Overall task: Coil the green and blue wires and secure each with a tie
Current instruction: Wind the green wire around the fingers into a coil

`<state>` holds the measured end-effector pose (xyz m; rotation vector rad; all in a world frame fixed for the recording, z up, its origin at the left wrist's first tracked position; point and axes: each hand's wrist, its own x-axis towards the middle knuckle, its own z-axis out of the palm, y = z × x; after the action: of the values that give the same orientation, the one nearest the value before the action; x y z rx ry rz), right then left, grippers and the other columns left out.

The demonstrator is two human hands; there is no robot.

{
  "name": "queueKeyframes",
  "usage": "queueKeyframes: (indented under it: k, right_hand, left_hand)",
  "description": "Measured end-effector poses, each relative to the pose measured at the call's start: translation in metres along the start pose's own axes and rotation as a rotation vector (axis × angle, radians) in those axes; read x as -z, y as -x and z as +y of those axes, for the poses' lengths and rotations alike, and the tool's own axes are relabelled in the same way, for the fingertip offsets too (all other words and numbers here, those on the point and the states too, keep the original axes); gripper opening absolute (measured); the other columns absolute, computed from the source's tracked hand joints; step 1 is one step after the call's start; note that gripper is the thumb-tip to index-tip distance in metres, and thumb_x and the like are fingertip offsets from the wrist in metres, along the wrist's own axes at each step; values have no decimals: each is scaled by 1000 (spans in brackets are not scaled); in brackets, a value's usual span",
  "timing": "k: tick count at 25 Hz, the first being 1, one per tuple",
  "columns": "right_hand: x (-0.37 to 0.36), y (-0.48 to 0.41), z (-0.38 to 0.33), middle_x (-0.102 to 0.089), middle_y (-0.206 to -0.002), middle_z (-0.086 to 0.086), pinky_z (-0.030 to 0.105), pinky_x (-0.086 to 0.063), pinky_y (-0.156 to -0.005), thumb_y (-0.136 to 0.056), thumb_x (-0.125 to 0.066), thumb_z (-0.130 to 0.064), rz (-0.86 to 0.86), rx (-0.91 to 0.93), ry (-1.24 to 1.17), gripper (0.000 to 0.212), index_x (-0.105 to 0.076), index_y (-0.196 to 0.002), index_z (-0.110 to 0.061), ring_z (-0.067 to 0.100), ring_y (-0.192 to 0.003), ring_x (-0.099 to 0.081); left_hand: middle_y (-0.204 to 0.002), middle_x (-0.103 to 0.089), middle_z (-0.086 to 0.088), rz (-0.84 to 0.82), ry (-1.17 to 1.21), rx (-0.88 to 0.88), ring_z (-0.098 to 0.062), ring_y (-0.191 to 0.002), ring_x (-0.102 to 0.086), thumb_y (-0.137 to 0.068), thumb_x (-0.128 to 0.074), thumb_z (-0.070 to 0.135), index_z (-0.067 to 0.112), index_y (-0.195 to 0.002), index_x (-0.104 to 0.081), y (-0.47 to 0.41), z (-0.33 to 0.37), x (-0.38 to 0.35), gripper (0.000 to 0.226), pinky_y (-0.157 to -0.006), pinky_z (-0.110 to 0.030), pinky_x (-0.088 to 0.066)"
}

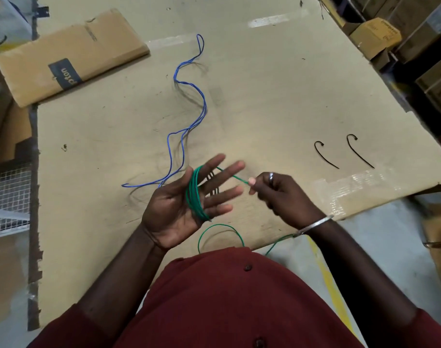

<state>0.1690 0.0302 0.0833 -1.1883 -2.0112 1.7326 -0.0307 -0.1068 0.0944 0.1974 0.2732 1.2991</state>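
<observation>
Green wire (195, 197): several turns wound round the straight, spread fingers of the left hand (174, 204), above the near edge of the table (264, 84). The right hand (277, 194) pinches the free length, and slack loops toward the body. Coiling appears partly done. Blue wire (189, 96) lies uncoiled farther back. Two black ties (326, 155) lie unused at right, so both fastenings remain.

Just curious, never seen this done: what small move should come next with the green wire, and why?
Probably one more wrap: the right hand, pinching the green wire, would likely carry it round the fingers of the open left hand. Several turns sit there, but slack loops near the table edge, so the coil seems not ready for a black tie.
</observation>
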Motion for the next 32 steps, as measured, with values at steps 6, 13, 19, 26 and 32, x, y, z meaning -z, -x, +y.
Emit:
queueKeyframes:
  k: [6, 13, 19, 26, 32]
  right_hand:
    - [-29, 31, 2, -63, -55, 3, 38, -51, -64, -104, -50, -47, -268, 103, 469, 41, -72, -77, -24, 13, -53, -61]
    - [-21, 49, -44, -40, -52, 7, 31, -37, -55, -102, -55, -44, -300, 164, 112, 52, -59, -58, -17, 8, -50, -40]
    - [26, 26, -43, -21, -55, 0, 26, -34, -53, -95, -48, -17, -238, -20, -577, 25, -63, -81, -3, 15, -51, -29]
    - [30, -1, -17, -33, -54, -6, 17, -22, -43, -101, -61, -17, 68, -62, -291, 20, -75, -90, -9, 6, -42, -27]
    - [-22, 23, 5, -69, -60, -15, 25, -47, -63, -100, -62, -35, -98, 134, 389, 19, -80, -99, -29, 3, -55, -64]
  left_hand:
    - [-170, -29, -5, 309, -211, -351, -32, -155, -29, -109, -33, 35, 22, -160, -35, -14, 17, 9, 53, -129, -47, -12]
    - [-77, -69, 0, 531, -1449, -79, -5, -75, -66, -111, -39, 33, 46, -131, -66, -4, 11, 37, 36, -90, -37, -52]
    - [-47, -12, -4, 284, -845, 186, -22, -46, -13, -107, -43, 32, -2, -114, -75, 13, 11, 17, 47, -63, -35, -54]
    - [-110, -72, -29, -122, 74, 40, -34, -76, -72, -112, -32, 27, -12, -122, -60, 16, 10, -7, 49, -74, -41, -61]
    - [-168, -28, -18, 13, 34, -311, -41, -149, -39, -109, -38, 31, 8, -152, -45, -10, 20, -20, 49, -123, -47, -32]
